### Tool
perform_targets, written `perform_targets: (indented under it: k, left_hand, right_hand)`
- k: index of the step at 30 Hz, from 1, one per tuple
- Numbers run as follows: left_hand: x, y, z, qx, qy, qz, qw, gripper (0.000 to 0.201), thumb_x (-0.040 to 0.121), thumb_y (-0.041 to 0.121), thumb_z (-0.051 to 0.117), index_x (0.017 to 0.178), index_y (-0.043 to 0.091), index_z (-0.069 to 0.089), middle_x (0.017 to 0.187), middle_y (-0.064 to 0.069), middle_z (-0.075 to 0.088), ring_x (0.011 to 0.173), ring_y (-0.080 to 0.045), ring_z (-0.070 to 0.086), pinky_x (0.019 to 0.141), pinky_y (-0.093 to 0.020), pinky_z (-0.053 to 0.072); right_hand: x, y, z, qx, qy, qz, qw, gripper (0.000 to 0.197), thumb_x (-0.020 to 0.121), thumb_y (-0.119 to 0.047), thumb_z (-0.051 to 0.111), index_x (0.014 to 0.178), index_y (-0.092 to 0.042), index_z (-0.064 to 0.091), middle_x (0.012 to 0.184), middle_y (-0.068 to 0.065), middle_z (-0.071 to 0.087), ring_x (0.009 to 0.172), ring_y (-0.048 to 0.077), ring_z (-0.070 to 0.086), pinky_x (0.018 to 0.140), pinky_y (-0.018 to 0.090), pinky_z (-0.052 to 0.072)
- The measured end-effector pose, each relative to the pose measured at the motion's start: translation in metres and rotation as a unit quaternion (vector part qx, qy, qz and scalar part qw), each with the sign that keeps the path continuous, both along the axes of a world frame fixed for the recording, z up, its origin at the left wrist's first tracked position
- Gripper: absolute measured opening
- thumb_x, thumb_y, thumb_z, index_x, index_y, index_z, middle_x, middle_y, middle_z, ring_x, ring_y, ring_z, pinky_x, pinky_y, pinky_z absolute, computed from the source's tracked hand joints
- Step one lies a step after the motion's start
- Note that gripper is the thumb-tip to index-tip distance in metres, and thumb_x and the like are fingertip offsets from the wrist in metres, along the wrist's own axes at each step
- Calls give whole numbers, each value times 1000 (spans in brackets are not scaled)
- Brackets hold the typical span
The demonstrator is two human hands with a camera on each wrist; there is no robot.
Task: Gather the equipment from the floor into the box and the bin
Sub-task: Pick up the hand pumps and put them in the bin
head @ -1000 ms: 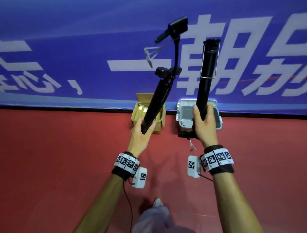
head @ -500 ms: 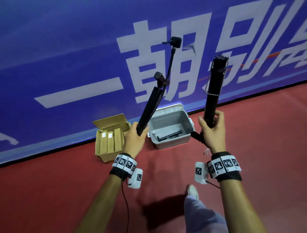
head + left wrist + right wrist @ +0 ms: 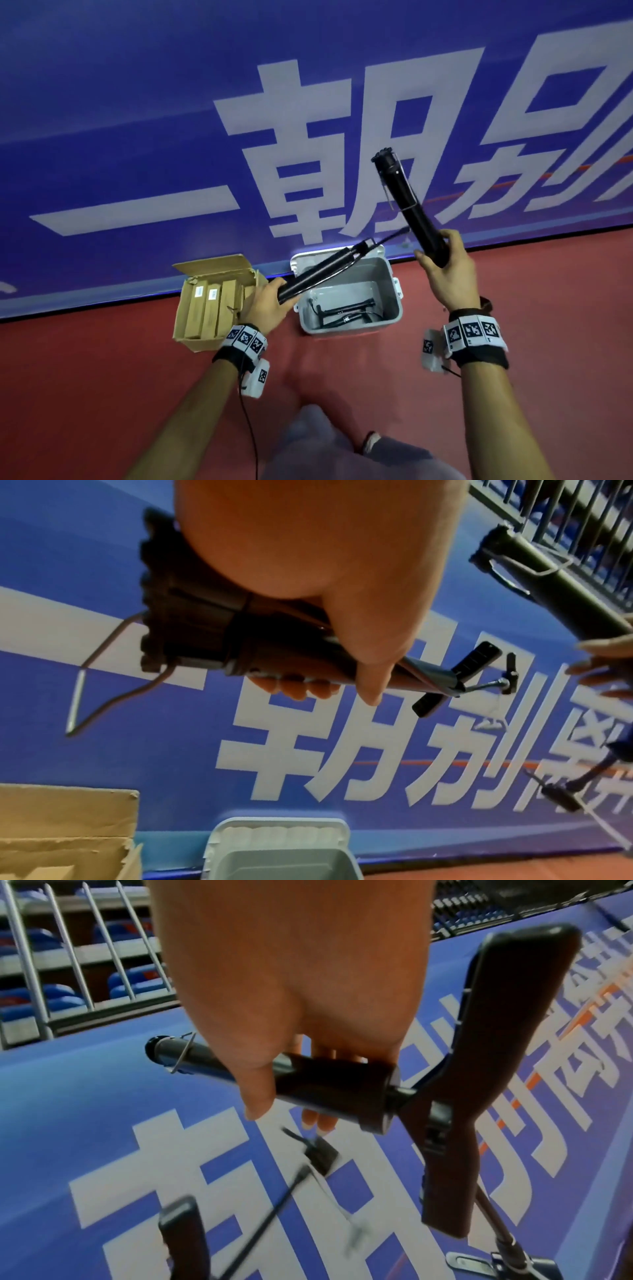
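A blue banner [image 3: 137, 102] backs the red floor [image 3: 102, 394]. Against it stand a cardboard box [image 3: 191, 329] and, just beside it, an open grey bin [image 3: 390, 284]. The left hand [image 3: 265, 306] grips a black folded stand [image 3: 318, 274] tilted low across the bin; the right hand [image 3: 448, 270] clasps a black tube [image 3: 407, 205] raised beside the bin.

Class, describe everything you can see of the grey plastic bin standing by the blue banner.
The grey bin is a rectangular tub that looks like plastic, with a paler rim and its lid hinged open behind it against the blue banner. It stands upright on the red floor, beside the cardboard box. Black equipment lies inside. The left hand holds a black pole slanted above its opening.
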State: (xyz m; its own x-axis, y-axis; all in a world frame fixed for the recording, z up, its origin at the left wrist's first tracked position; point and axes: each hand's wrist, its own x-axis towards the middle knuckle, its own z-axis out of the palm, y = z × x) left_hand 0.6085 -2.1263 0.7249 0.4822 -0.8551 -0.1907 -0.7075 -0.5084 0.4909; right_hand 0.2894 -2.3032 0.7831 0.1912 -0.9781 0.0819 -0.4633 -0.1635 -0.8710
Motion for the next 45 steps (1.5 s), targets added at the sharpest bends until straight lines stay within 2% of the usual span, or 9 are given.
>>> perform_targets:
  k: [6, 10, 15, 22, 27, 33, 38, 41, 45]
  left_hand:
    - [78, -64, -81, 64, 3, -46, 997, 45, 74, 77, 54, 96, 37, 53, 81, 11, 66, 75, -16, 67, 68, -37, 58]
    - [133, -141, -146, 80, -4, -110, 991, 40, 77, 71, 58, 99, 40, 48, 83, 10, 70, 79, -14, 70, 73, -39, 59]
    - [141, -229, -129, 170, -18, -185, 968, 41, 82, 66, 60, 113, 39, 55, 98, 13, 72, 93, -15, 72, 72, -31, 56]
    - [143, -306, -203, 251, -52, -251, 933, 48, 94, 48, 63, 135, 26, 52, 124, -4, 68, 112, -30, 68, 88, -37, 56]
    - [135, -310, -292, 310, -58, -235, 919, 50, 95, 44, 61, 139, 25, 47, 121, -9, 70, 111, -34, 68, 95, -39, 56]
    - [106, -291, -401, 372, -40, -251, 893, 35, 103, 31, 52, 133, 13, 55, 127, -12, 68, 116, -35, 66, 96, -43, 52]
    - [85, -270, -473, 381, -15, -246, 891, 45, 99, 30, 60, 138, 10, 49, 128, -10, 63, 115, -32, 65, 94, -42, 54]
    - [82, -263, -519, 379, 9, -254, 890, 41, 100, 23, 55, 137, 9, 47, 127, -11, 65, 111, -31, 66, 91, -44, 55]
    - [81, -258, -567, 374, 27, -261, 889, 49, 97, 26, 62, 139, 8, 46, 133, -12, 62, 120, -31, 63, 102, -46, 51]
  right_hand:
    - [55, -77, -36, 14, 57, 45, 997, 41, 86, -21, 82, 118, -22, 56, 99, 0, 69, 86, 26, 67, 74, 32, 52]
    - [94, -141, -66, 14, 100, 71, 992, 43, 84, -22, 83, 117, -30, 55, 104, -1, 71, 83, 29, 71, 74, 43, 60]
    - [135, -210, -114, 71, 165, 115, 977, 44, 83, -26, 82, 117, -28, 54, 103, -2, 74, 91, 22, 69, 79, 30, 52]
    - [161, -277, -237, 171, 300, 200, 917, 48, 80, -40, 67, 122, -36, 45, 106, 5, 73, 99, 35, 70, 83, 39, 55]
    - [162, -300, -341, 212, 352, 281, 867, 60, 88, -45, 69, 140, -23, 47, 129, 8, 65, 117, 32, 63, 96, 36, 50]
    - [149, -296, -443, 187, 417, 338, 823, 62, 91, -45, 68, 143, -22, 45, 133, 8, 63, 121, 32, 61, 94, 36, 44]
    - [147, -291, -510, 170, 454, 366, 795, 72, 94, -45, 63, 157, -23, 35, 149, 9, 51, 137, 31, 48, 109, 40, 37]
    - [155, -288, -544, 158, 461, 379, 786, 68, 93, -45, 63, 153, -24, 38, 146, 6, 53, 134, 31, 50, 108, 41, 40]
    - [167, -287, -590, 144, 454, 398, 784, 61, 89, -47, 65, 144, -30, 46, 132, 2, 60, 122, 30, 59, 98, 39, 45]
